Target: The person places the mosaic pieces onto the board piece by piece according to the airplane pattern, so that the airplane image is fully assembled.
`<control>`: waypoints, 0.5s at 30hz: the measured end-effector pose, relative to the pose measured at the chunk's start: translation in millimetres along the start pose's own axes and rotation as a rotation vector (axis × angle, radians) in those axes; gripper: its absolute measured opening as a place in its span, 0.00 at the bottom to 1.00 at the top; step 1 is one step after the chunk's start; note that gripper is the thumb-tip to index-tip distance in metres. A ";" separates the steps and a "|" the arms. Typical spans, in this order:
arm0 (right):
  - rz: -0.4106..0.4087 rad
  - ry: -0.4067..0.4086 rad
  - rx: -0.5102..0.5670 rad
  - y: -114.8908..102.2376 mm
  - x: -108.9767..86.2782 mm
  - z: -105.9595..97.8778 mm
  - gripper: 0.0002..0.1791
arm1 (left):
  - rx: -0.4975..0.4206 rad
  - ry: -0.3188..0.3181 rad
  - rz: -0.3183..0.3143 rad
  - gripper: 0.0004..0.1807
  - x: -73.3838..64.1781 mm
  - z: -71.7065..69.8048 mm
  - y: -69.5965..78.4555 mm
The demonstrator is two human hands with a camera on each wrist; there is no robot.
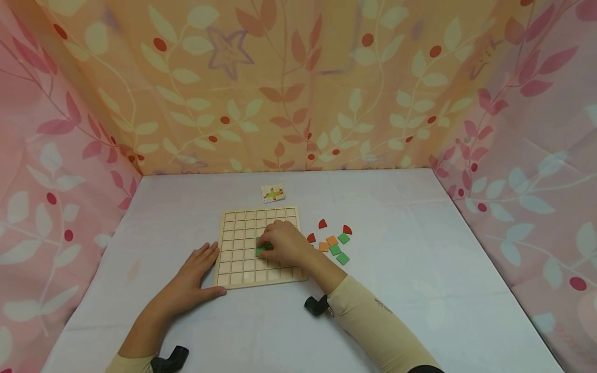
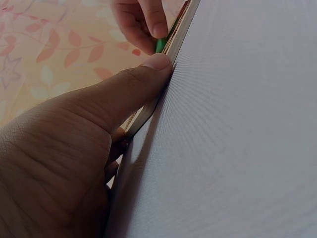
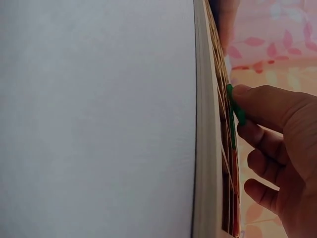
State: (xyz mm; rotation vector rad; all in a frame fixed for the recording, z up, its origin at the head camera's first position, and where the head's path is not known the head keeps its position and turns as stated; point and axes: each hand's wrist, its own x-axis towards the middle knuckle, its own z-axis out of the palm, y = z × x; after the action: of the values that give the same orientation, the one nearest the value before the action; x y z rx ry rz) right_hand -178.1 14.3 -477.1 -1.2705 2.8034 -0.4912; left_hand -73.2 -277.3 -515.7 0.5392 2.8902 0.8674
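A square wooden grid board [image 1: 237, 254] lies on the white table. Over its middle, my right hand [image 1: 286, 243] pinches a small green tile [image 3: 237, 105] between thumb and fingertip; the tile is tilted against the grid in the right wrist view. Beside those fingers, a patch of green [image 1: 259, 249] shows on the board in the head view, partly hidden by the hand. My left hand [image 1: 188, 274] rests at the board's left side, fingers stretched along the edge. Its thumb [image 2: 157, 62] touches the near corner.
Right of the board lie red quarter-round pieces [image 1: 347, 229], orange square tiles [image 1: 331, 240] and green square tiles [image 1: 342, 258]. A small picture card [image 1: 273, 194] lies behind the board. Patterned cloth [image 1: 298, 103] encloses the table's back and sides.
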 end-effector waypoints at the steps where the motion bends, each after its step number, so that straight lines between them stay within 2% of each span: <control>1: -0.003 0.000 -0.004 0.3 0.2 0.9 0.11 | -0.002 -0.003 -0.004 0.63 0.2 -0.2 -0.2; 7: -0.012 0.002 -0.030 -0.3 -0.5 2.5 0.11 | -0.014 -0.019 -0.011 0.63 0.7 -2.2 0.4; 15: 0.008 -0.018 -0.019 -3.3 -0.8 1.3 0.12 | -0.004 -0.004 -0.012 0.63 0.1 -1.2 1.7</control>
State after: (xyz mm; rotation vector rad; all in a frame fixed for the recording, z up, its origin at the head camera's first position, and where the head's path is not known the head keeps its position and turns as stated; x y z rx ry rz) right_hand -174.9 12.4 -477.5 -1.2597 2.8044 -0.4514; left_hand -73.0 -276.5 -513.8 0.5219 2.8846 0.8688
